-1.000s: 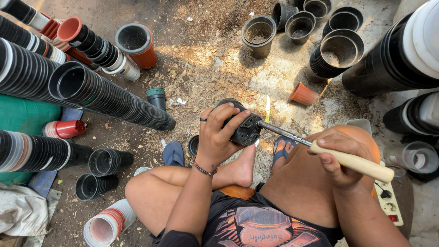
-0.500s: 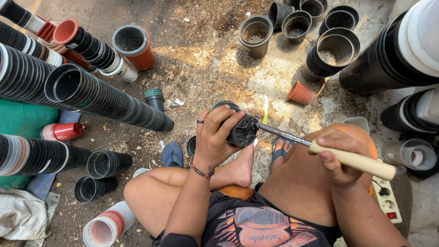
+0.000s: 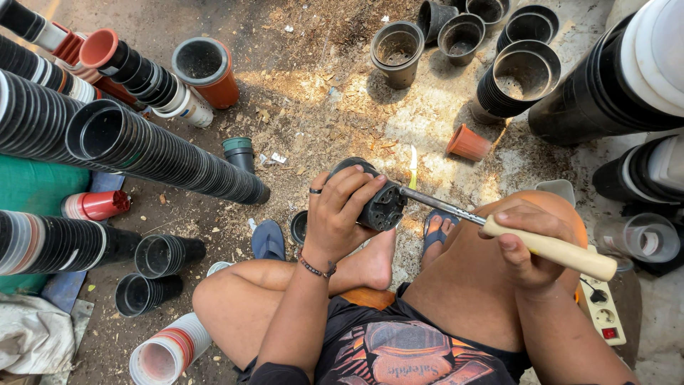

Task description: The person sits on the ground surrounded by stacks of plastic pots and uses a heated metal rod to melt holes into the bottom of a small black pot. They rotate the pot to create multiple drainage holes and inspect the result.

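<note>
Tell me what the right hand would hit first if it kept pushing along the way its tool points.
The right hand aims its wooden-handled tool up-left, so it would likely first meet the base of the small black pot held in the left hand. The metal tip appears already against it.

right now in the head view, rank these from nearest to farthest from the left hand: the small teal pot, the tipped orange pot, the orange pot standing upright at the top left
1. The small teal pot, just up and to the left of the left hand.
2. The tipped orange pot, on its side up and to the right, past the black pot the hand holds.
3. The upright orange pot, far up on the left by the lying stacks.
</note>
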